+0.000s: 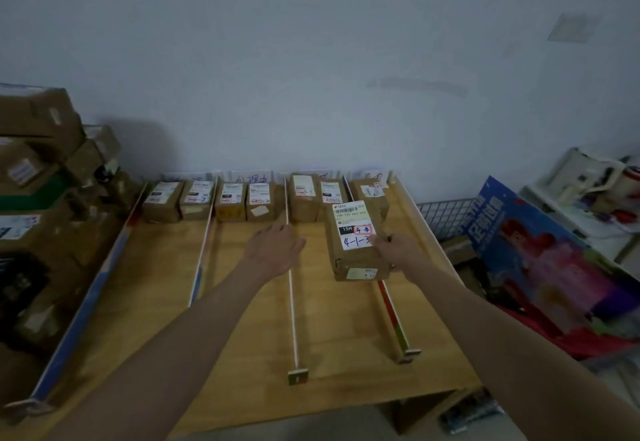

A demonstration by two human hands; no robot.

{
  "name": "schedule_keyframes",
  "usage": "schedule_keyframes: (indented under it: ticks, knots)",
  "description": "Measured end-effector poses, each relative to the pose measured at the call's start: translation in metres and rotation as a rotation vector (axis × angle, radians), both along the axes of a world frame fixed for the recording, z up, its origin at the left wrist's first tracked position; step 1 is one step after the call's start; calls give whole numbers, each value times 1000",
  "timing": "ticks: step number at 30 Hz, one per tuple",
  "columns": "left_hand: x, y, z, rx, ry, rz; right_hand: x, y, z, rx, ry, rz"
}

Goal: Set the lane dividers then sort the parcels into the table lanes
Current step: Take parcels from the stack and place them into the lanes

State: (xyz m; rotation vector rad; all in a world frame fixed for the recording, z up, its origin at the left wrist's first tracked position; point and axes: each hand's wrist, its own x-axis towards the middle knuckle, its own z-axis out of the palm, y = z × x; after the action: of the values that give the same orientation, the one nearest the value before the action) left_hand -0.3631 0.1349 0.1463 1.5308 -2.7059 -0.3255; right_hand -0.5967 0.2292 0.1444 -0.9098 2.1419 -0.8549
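Nearest, two bare forearms reach forward over the wooden worktop (249, 329). Landmark for all positions: the white middle divider (292, 296), a thin strip running from the near edge of the worktop toward the wall, with a small block foot at its near end.

Left hand (273, 248): palm down, fingers extended and relaxed, holding nothing, hovering at the divider about two thirds of the way along it; fingertips sit over or just left of the strip. Contact with the strip cannot be told.

Right hand (394, 250): right of the middle divider, thumb on top and fingers curled round the right side of a brown parcel (353, 243). Parcel is raised and tilted, its white label facing up, handwritten "4-1-3" in blue and a red-boxed mark above it. It is held over the red-and-white divider (391, 316), the next strip right of the landmark.

Left of the landmark: another white divider (203, 250), then a long blue-edged side rail (83, 302) at the worktop's left border.

Far end, against the wall: a row of brown boxes (242, 199), two per lane on the left of the landmark, two just right of it, one more behind the held parcel. Paper lane signs stand behind them; text unreadable.

Beyond the worktop: stacked cartons (38, 149) far left of the landmark; a wire basket (446, 213) and a blue printed board (533, 250) far right.
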Motion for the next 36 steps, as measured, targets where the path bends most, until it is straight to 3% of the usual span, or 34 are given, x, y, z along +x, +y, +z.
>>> schedule_keyframes:
  ticks: [13,26,36]
  knots:
    - [-149,-7,-36,49,-62,-6,-149,-1,-39,17,23,-50]
    - [-288,-118,-85,118,-62,-9,-288,-106,-76,99,80,-17]
    - [-353,-182,-119,180,-65,3,-363,-179,-112,118,5,-27]
